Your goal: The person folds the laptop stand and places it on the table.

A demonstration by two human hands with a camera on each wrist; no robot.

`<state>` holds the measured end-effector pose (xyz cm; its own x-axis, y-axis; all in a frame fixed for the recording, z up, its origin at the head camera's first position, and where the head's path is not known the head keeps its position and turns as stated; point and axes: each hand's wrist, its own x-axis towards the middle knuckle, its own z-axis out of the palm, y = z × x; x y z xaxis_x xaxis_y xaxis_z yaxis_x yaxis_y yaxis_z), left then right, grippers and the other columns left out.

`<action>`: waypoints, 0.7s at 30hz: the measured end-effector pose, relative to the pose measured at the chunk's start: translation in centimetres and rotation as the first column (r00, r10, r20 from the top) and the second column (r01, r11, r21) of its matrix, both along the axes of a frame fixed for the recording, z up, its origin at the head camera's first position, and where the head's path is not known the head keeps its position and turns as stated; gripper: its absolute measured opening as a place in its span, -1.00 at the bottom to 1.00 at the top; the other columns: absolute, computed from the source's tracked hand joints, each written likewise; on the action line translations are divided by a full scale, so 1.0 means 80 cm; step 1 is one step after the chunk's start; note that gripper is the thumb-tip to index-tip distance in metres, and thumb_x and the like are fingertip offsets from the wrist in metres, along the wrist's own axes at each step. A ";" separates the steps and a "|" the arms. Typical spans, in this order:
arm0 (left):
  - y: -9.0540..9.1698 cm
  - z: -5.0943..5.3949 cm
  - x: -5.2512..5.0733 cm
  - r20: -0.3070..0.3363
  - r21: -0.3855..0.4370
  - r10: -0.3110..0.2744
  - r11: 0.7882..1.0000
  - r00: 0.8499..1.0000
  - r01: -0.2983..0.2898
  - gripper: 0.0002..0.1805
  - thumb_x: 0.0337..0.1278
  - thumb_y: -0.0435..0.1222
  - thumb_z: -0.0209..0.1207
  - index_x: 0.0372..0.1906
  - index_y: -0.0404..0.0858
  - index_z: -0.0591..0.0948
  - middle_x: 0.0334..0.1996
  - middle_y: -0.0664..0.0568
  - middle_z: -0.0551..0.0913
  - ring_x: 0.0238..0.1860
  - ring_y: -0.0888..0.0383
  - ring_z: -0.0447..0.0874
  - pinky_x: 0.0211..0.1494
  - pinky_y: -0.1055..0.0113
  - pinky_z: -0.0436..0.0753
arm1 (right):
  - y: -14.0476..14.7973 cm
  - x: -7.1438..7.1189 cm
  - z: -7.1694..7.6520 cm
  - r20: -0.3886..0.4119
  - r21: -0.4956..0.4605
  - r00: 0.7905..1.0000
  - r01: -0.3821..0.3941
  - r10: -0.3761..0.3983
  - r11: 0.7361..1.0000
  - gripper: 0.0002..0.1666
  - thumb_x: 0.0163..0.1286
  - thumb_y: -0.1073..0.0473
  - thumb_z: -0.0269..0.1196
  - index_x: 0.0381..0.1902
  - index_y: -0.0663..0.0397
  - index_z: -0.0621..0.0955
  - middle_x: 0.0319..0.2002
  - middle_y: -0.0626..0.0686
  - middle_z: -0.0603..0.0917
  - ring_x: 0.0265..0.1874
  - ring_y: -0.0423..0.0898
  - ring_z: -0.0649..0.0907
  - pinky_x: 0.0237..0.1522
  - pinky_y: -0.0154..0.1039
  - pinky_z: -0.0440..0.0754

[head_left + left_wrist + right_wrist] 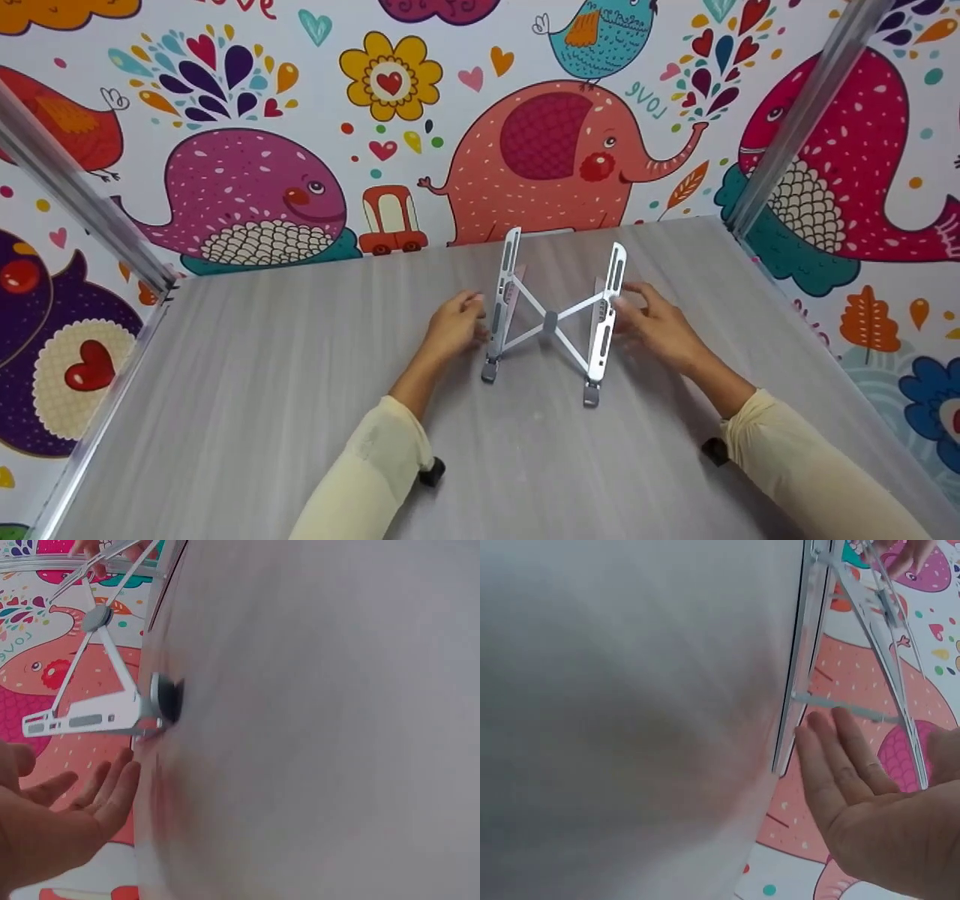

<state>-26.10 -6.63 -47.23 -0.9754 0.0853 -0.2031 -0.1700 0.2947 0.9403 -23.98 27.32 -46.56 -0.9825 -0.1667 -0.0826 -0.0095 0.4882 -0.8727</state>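
Observation:
A silver folding laptop stand (550, 322) stands unfolded on the table, its crossed bars meeting at a grey hub and two slotted rails rising at the sides. Grey hooked ends sit at the front of the rails. Just left of the left rail is my left hand (450, 322), fingers loosely bent. The left wrist view shows this hand (67, 825) apart from the stand (86, 720), holding nothing. My right hand (664, 326) is beside the right rail. Its fingers (847, 765) are extended in the right wrist view; whether the thumb touches the rail is hidden.
The grey wood-grain table (300, 390) runs back to a wall (420, 150) printed with cartoon animals. Metal posts (810, 112) stand at the back corners. Small black pieces (432, 472) show under both sleeves.

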 end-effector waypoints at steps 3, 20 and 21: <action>0.013 -0.002 -0.006 0.006 -0.023 -0.022 0.999 1.000 0.022 -0.52 0.57 -0.11 0.01 0.46 -0.06 0.45 0.06 -0.10 0.64 -0.05 0.01 0.68 0.00 0.14 0.70 | -0.008 0.000 -0.006 -0.022 -0.045 1.000 0.004 -0.005 0.999 -0.40 0.54 -0.05 0.19 0.43 -0.07 0.35 -0.07 0.28 0.77 -0.10 0.14 0.77 -0.13 0.07 0.76; 0.004 -0.005 -0.018 -0.035 -0.070 -0.197 0.978 0.980 0.194 -0.53 0.53 -0.30 0.05 0.44 0.00 0.42 -0.25 -0.08 0.52 -0.27 0.06 0.53 -0.34 0.30 0.57 | -0.045 -0.002 -0.020 -0.109 -0.109 0.984 0.131 -0.142 0.985 -0.81 0.56 0.24 0.16 0.04 0.20 0.55 -0.29 0.23 0.75 -0.42 -0.07 0.72 -0.46 0.00 0.76; 0.001 -0.005 -0.016 -0.031 -0.070 -0.200 0.978 0.979 0.198 -0.54 0.54 -0.30 0.04 0.44 0.00 0.41 -0.26 -0.08 0.51 -0.27 0.06 0.53 -0.34 0.30 0.57 | -0.047 -0.003 -0.020 -0.113 -0.100 0.984 0.129 -0.140 0.987 -0.81 0.56 0.24 0.16 0.04 0.20 0.56 -0.29 0.24 0.75 -0.43 -0.07 0.72 -0.46 0.01 0.76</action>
<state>-27.37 -6.54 -47.62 -0.9473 0.2662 -0.1781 -0.0664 0.3809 0.9222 -24.19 23.54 -48.14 -0.9983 -0.0342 0.0465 -0.0565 0.4094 -0.9106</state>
